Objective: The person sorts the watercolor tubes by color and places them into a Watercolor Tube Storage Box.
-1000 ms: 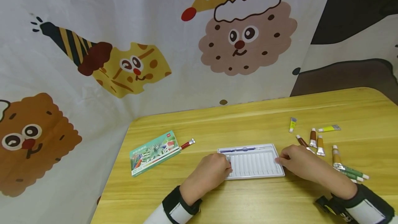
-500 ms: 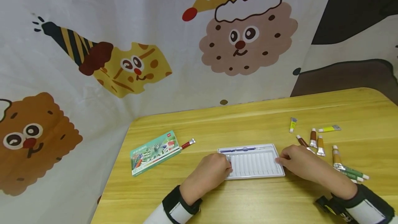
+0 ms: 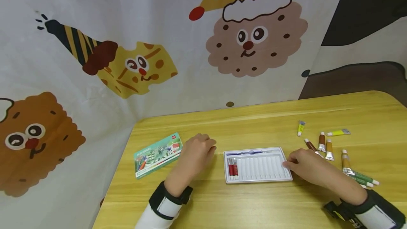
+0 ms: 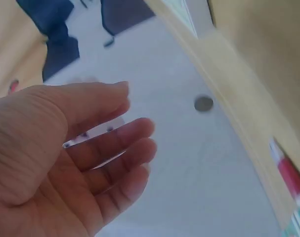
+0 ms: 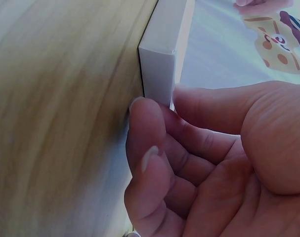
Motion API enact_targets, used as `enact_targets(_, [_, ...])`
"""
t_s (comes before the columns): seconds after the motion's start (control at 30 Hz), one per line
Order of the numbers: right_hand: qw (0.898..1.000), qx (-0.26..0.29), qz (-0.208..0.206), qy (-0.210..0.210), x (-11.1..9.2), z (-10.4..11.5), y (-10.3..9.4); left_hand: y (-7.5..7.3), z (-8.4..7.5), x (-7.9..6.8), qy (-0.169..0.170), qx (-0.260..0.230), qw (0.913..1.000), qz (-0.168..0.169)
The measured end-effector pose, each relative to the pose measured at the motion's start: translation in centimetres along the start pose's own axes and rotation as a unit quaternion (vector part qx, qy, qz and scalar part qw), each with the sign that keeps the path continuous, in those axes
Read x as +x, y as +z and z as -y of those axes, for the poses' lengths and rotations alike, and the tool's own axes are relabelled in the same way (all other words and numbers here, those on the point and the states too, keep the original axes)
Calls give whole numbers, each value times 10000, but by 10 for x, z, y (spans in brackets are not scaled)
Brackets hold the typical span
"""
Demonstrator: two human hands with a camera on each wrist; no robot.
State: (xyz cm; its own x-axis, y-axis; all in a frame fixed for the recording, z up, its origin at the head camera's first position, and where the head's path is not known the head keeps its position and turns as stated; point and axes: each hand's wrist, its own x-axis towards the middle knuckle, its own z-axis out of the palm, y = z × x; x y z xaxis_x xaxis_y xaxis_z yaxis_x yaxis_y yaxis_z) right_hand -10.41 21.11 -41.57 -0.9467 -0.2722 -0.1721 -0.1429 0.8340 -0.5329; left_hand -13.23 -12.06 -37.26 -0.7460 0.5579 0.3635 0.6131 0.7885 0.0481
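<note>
My left hand point(image 3: 196, 153), empty with loosely bent fingers, is raised over the table between the green paint box and the white plastic tray. Its thumb and fingertips stand apart in the left wrist view. A red paint tube point(image 4: 290, 175) lies by the box there; the hand hides it in the head view. My right hand point(image 3: 306, 165) pinches the right edge of the tray point(image 3: 260, 169), thumb on top and fingers at the side, as the right wrist view also shows. Two red paint tubes point(image 3: 235, 171) lie in the tray's leftmost slots. A blue paintbrush point(image 3: 248, 153) rests along its back groove.
The green paint box point(image 3: 157, 154) lies at the left of the wooden table point(image 3: 241, 207). Right of the tray are loose tubes: yellow point(image 3: 337, 132), brown point(image 3: 322, 142), ochre point(image 3: 329, 150) and green point(image 3: 365, 177). A cartoon-printed cloth point(image 3: 190, 94) hangs behind the table.
My left hand has let go of a red tube in the tray's left end and moved left and back toward the box. My right hand stays at the tray's edge.
</note>
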Motion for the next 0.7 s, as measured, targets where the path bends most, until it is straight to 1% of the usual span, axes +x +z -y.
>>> enact_targets(0.1, [10000,5,14,11,0,0,-1,-1,15,0,-228,26,9997,-19])
enact_targets(0.2, [10000,5,8,17,0,0,-1,3,28,-1,-399,213,9990,47])
enact_targets(0.23, [10000,9,11,26,0,0,-1,5,32,-1,-447,309,9985,102])
enact_targets(0.33, [10000,40,44,64,0,-1,0,11,42,-4,-633,498,9959,411])
enact_targets(0.43, [9999,59,49,77,0,-1,0,16,47,-7,-783,580,9927,709])
enact_targets(0.5, [10000,60,43,65,-1,-1,1,18,48,-8,-877,565,9910,839])
enact_targets(0.63, [10000,66,29,47,0,-1,0,21,48,-8,-1085,461,9874,1056])
enact_targets(0.7, [10000,76,35,45,0,-1,1,22,48,-8,-1203,369,9844,1227])
